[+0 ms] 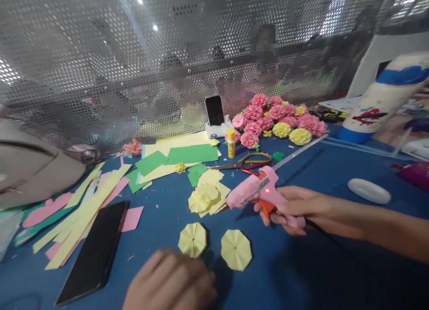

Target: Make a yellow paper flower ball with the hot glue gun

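A person's right hand [293, 208] held a pink glue gun [246, 191] above a blue tabletop [154, 265], its grip closed around the handle, fingers beside the orange trigger [267, 207] and a small light glowing on the gun's side. The metal nozzle [221, 207] pointed left, near a cluster of pleated pale-yellow paper rounds [204, 194]. Two more rounds lay nearer the wearer: a left one [193, 239] just beyond the left hand [172, 281], and a right one [236, 250] a short way off. The left hand was blurred, its fingers bent; whether its grip was open or closed on anything could not be told. Scissors [228, 166] lay behind the gun, beside an upright yellow glue stick [231, 144]. Green sheets [192, 154] spread to the left, with paper strips [83, 211] and a dark phone [95, 252] closer in. Pink paper flowers [261, 120] and yellow ones [300, 136] were heaped at the back, before a perforated metal panel [100, 73].
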The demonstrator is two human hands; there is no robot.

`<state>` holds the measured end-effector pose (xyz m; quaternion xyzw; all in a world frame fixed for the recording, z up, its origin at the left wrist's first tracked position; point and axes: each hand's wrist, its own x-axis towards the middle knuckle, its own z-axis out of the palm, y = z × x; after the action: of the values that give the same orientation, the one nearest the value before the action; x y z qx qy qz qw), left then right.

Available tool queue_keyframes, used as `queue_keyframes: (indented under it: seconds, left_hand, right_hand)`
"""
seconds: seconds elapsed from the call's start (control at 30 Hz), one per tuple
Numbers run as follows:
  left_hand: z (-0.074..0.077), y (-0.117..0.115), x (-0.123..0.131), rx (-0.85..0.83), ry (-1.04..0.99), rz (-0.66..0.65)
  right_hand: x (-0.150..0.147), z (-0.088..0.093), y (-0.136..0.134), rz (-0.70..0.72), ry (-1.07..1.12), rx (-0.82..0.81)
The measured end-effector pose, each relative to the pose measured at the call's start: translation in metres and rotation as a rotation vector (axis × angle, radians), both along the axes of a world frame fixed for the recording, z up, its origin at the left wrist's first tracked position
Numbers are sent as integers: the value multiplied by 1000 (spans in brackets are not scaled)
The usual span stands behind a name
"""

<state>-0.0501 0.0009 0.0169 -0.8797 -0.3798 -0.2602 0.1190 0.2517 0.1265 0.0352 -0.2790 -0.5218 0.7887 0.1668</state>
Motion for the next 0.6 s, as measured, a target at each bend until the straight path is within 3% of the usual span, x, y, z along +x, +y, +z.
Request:
queue_keyframes:
  seconds: [0.07, 0.17, 0.23, 0.37, 0.43, 0.6]
  left_hand:
    - [0, 4, -19, -119, -53, 232]
    - [-1, 11, -37, -292, -91, 309]
    - [-4, 12, -36, -286, -63, 259]
    - [-9, 8, -11, -10, 40, -18]
    - [-8, 8, 4, 63, 190, -114]
    - [-7, 15, 23, 72, 476, -142]
  right_hand:
    - [-3, 0, 2, 17, 60, -40]
    - [-9, -1, 3, 37, 81, -37]
    - [-12, -1, 1, 50, 68, -29]
    - [-15, -4, -2, 32, 44, -33]
    - [-14, -7, -3, -6, 58, -39]
    - [-8, -16, 0, -64, 110, 0]
